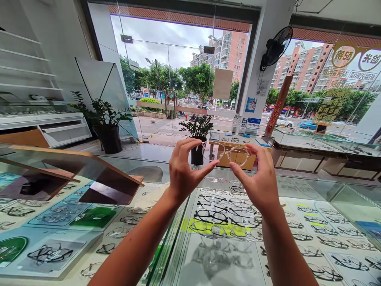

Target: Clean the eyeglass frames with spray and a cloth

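Note:
A pair of clear-framed eyeglasses [239, 157] is held up level in front of me, above the glass display case [186, 222]. My left hand [183, 169] pinches one side of the frame between thumb and fingers. At the other side, my right hand [260, 174] grips the rim, its thumb below and its fingers above. Both lenses show between the hands. Whether the temples are folded or spread, I cannot tell. Below, several rows of eyeglasses [211, 216] lie inside the case under the glass.
Wooden-edged mirrors or stands [111, 169] rest on the glass at the left. Potted plants [108, 137] stand on the floor beyond. A glass door [169, 95] opens onto the street view. A wall fan [275, 47] hangs on the pillar, and more display counters [300, 155] stand at the right.

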`<state>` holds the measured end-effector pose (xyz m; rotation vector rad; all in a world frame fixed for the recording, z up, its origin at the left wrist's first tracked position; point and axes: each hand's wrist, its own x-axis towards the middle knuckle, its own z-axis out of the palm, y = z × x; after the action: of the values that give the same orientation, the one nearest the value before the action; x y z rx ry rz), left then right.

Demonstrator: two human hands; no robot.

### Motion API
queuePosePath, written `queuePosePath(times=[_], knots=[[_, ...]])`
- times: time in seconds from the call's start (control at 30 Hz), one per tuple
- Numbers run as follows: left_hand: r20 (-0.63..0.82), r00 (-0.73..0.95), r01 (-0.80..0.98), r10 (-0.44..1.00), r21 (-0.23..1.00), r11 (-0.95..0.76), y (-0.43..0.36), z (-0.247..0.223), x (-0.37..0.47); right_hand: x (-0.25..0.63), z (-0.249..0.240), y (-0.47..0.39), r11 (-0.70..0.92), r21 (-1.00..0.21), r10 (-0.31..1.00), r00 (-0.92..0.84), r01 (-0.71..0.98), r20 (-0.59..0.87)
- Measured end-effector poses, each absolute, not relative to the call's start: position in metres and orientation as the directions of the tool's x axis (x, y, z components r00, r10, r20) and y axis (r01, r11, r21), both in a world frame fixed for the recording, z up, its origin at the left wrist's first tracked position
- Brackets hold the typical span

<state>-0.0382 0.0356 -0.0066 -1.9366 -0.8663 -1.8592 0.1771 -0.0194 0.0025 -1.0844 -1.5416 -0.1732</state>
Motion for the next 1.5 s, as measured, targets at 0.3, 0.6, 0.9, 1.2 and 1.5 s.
queuePosePath(times=[0.3, 0.6, 0.9, 1.2, 1.5], knots=[[0.941, 0.223, 0.534, 0.253, 0.100, -0.840, 0.026, 0.001, -0.043, 0.188, 0.012, -0.022, 0.683, -0.455, 0.613, -0.109, 0.571, 0.783], [0.791, 0.256, 0.093, 0.555, 0.552, -0.829, 0.025, -0.005, -0.031, 0.199, 0.012, -0.013, 0.648, -0.696, 0.758, -0.167, 0.310, 0.631], [0.688, 0.301, -0.110, 0.660, 0.712, -0.693, 0.037, -0.005, -0.029, 0.189, 0.007, -0.003, 0.435, -0.895, 0.893, -0.181, 0.103, 0.413], [0.438, 0.194, -0.121, 0.878, 0.899, -0.421, 0.048, -0.008, -0.028, 0.190, -0.001, 0.018, 0.542, -0.831, 0.840, 0.050, -0.125, 0.541], [0.116, 0.477, -0.356, 0.871, 0.932, 0.071, 0.066, -0.024, -0.016, 0.177, -0.006, 0.018, 0.596, -0.734, 0.788, 0.059, -0.325, 0.613]])
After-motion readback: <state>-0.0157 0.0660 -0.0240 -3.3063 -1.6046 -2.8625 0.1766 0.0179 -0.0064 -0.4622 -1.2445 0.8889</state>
